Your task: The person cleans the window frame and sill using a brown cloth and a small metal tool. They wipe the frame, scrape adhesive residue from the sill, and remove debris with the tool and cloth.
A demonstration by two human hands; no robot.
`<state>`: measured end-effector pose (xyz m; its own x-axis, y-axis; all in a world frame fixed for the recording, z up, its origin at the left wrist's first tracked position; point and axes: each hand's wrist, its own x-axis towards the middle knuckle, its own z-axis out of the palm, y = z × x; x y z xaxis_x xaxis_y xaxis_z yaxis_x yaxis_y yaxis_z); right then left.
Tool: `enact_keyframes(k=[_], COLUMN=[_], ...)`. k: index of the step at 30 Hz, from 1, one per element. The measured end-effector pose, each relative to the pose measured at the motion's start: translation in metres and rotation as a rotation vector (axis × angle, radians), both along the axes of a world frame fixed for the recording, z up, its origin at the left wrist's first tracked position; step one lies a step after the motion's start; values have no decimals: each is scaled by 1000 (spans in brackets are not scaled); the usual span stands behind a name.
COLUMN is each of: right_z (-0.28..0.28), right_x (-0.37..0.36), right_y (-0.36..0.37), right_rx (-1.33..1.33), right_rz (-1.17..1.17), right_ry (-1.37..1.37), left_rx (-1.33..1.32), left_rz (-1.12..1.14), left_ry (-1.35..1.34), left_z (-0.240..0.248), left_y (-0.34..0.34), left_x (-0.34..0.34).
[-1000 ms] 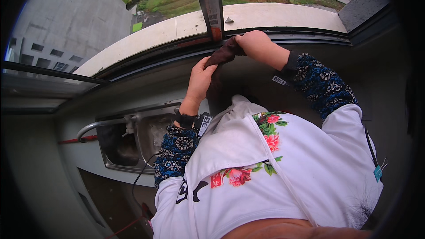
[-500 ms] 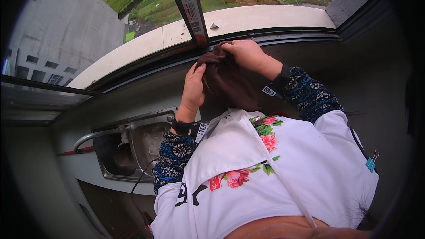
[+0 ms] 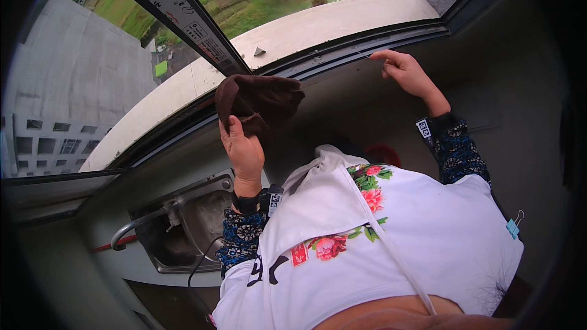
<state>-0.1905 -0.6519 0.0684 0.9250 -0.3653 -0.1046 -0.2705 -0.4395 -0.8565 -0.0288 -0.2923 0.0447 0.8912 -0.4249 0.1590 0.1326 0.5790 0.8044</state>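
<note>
A dark brown cloth (image 3: 260,101) hangs bunched from my left hand (image 3: 244,153), whose thumb presses on its near edge. The cloth lies against the window frame at the foot of the upright sash edge (image 3: 202,33). My right hand (image 3: 409,74) is apart from the cloth, farther right over the sill. Its index finger stretches toward the window track (image 3: 342,55), while the other fingers curl loosely. A thin pale streak shows at that fingertip; I cannot tell what it is.
A steel double sink (image 3: 202,214) with a curved faucet (image 3: 125,232) is at lower left. On the pale outer ledge (image 3: 318,27) lies a small grey chip (image 3: 259,51). A red round object (image 3: 383,155) is partly hidden beyond my apron (image 3: 391,238).
My right hand has let go of the cloth and moved right along the track. The left hand, still holding the cloth, has shifted left and slightly nearer. The view has turned somewhat.
</note>
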Motion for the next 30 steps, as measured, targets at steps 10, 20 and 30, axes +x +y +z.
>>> enact_keyframes(k=[10, 20, 30], right_z=[-86, -115, -118], right_x=[-75, -83, -121], right_y=[-44, -87, -100], right_rx=[240, 382, 353], right_rz=[-288, -355, -620], right_ry=[-51, -85, -105], left_rx=[1478, 1299, 895], left_rz=[190, 33, -248], left_ry=[-1369, -1400, -1466], left_z=[-40, -45, -57], left_y=[-91, -194, -377], left_x=[38, -25, -69])
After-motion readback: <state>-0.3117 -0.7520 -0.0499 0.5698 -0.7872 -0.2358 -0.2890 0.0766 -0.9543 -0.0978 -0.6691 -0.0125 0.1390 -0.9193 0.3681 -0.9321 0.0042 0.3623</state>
